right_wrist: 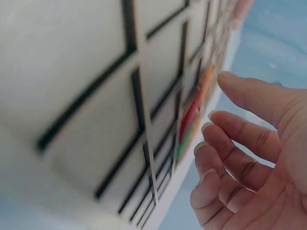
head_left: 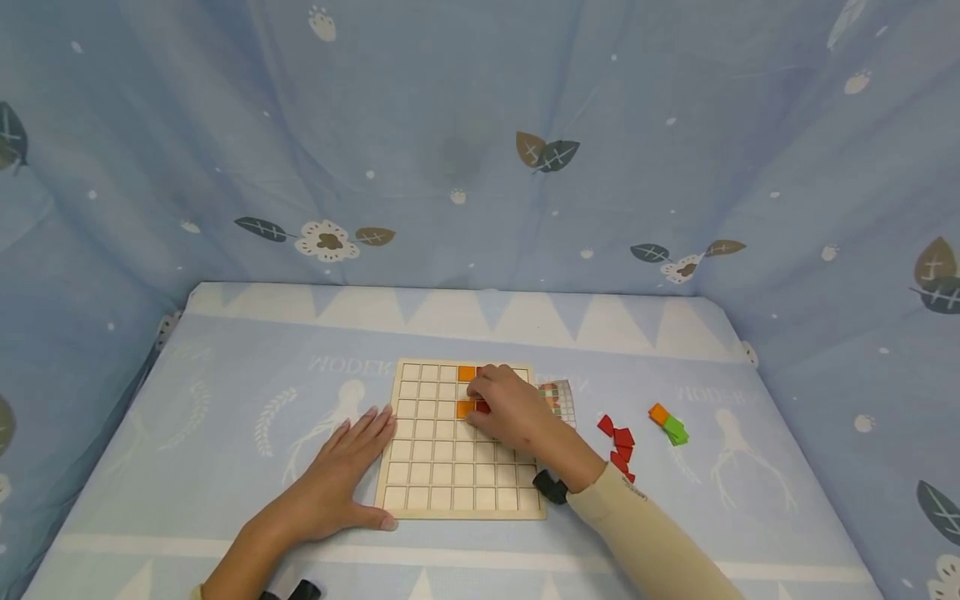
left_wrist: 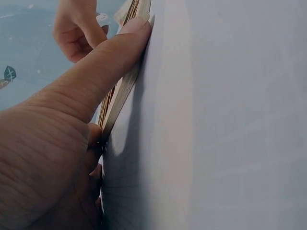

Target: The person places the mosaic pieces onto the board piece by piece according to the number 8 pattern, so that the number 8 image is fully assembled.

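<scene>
A pale wooden grid board [head_left: 442,475] lies flat on the table. My left hand [head_left: 337,475] rests along its left edge, fingers straight and thumb spread toward the near corner. Over the far part of the board is my right hand [head_left: 517,417], fingers slightly bent. In the right wrist view, no piece shows between its thumb and fingers. Beside its fingertips, one orange tile [head_left: 467,374] sits in the far row and another orange tile [head_left: 465,409] lies nearer, next to a red tile [head_left: 482,407]. The right wrist view also shows a green piece [right_wrist: 185,143] on the board.
A printed pattern card [head_left: 558,400] lies at the board's right edge, partly behind my right hand. Several loose red pieces [head_left: 622,437] are to the right of it. Farther right, an orange piece [head_left: 658,413] touches green pieces [head_left: 676,430]. Patterned blue cloth [head_left: 450,167] surrounds the table.
</scene>
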Demonstrator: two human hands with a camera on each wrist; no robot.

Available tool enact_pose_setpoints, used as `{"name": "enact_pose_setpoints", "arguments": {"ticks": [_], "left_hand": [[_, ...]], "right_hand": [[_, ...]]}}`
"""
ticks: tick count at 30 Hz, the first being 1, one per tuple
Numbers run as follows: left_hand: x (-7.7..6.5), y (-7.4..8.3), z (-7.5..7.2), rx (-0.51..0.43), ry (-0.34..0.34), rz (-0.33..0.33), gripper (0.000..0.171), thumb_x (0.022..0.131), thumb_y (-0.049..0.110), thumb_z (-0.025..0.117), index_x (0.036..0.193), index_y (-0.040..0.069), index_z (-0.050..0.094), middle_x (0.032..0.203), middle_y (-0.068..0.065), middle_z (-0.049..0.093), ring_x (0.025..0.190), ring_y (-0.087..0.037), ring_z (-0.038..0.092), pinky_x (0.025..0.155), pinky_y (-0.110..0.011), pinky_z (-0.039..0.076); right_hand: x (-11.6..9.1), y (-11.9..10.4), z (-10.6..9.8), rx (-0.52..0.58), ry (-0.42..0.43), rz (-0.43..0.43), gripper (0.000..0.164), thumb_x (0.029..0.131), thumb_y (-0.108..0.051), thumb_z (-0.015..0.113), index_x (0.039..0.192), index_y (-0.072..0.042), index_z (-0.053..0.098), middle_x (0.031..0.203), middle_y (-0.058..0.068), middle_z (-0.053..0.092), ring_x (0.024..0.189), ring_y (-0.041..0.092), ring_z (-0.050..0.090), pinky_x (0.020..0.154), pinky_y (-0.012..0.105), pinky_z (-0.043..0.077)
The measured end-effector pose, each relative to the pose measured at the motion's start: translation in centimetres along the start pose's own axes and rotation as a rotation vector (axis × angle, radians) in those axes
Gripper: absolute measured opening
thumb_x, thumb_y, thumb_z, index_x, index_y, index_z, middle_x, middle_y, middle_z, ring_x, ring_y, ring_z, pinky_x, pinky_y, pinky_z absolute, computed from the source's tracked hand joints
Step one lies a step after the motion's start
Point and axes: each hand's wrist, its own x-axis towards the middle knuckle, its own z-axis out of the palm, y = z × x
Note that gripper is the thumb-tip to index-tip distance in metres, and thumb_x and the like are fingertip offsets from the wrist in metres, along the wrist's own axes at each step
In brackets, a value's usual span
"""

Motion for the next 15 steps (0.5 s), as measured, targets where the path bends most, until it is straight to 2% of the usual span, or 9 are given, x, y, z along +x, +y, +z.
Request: {"name": "enact_pose_setpoints", "arguments": {"ticks": [8,15], "left_hand": [[0.0,-0.1,0.1,0.009,0.0,-0.004,0.129,0.07,0.063,0.088,0.167,0.009,0.023,0.175,-0.004,0.011,0.161,-0.031,0.005,0.127,-0.051,-0.002],[0.2,-0.4,0.4,0.02,0.013,0.009,0.13,0.07,0.064,0.088,0.168,0.01,0.022,0.175,-0.002,0.011,0.161,-0.029,0.005,0.128,-0.047,-0.003]], "right_hand": [[-2.9,2.0,-1.9,0.049,0.068,0.117,0.027,0.093,-0.023,0.082,0.116,-0.009,0.076,0.107,-0.001,0.067,0.104,0.02,0.06,0.086,0.037,0.056],[-7.3,5.7,-3.1,0.048,0.11,0.16,0.021,0.095,-0.014,0.078,0.114,-0.007,0.076,0.1,-0.003,0.065,0.091,0.015,0.06,0.078,0.037,0.056]]}}
